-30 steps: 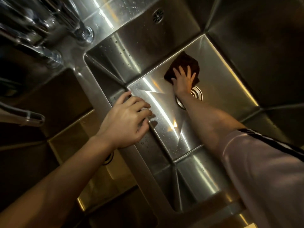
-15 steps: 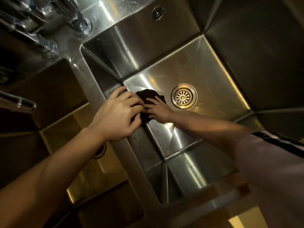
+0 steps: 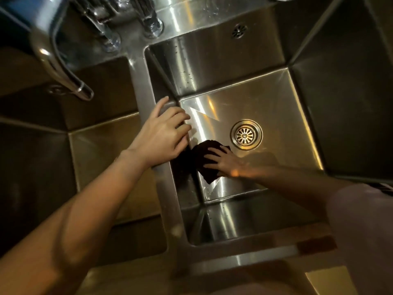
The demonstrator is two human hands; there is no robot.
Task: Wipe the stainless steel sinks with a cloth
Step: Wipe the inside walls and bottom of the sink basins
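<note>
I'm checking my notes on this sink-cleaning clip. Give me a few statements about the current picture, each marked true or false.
1. The right hand presses the dark cloth on the floor of the right basin. True.
2. The cloth covers the drain. False: the drain is uncovered, beside the cloth.
3. The left hand rests on the divider between the basins. True.
4. The left hand holds the faucet. False: it touches only the divider.
</note>
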